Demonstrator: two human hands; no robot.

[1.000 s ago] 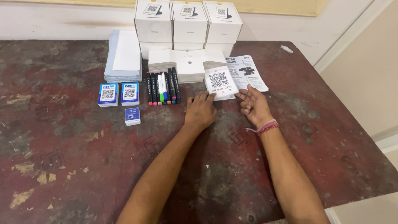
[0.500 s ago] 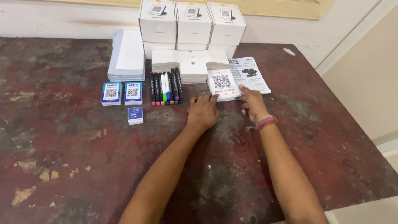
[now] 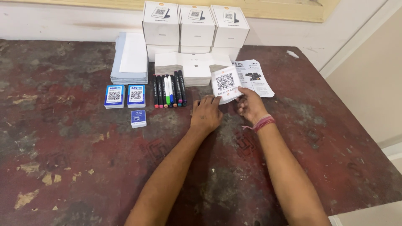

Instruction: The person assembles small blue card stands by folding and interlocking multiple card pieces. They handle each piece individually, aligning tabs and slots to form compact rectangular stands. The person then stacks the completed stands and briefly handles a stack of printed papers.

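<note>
Low in the frame we see two bare forearms run up from the bottom edge over the worn, dark red table (image 3: 75, 167); the right wrist wears a band of red thread (image 3: 261, 123). Just above centre, the left hand (image 3: 206, 114) lies knuckles up, its fingers curled loosely at the lower left corner of a white code card (image 3: 226, 83); the right hand (image 3: 250, 104) is partly closed and pinches the card's lower right edge, so both hands have hold of it; the card tilts up off the table. To the left of the hands, in the middle of the frame, we find a small blue card pack (image 3: 138, 118), and above it two blue-framed code cards (image 3: 124, 96) side by side; a row of markers (image 3: 168, 90) lies between these and the card. Just right of the card a printed leaflet (image 3: 255, 77) lies flat. Farther up, a stack of white folded sheets (image 3: 191, 68) sits at centre and a pile of pale sheets (image 3: 130, 58) at upper left; at the top, white boxes (image 3: 195, 25) stand against the wall.
</note>
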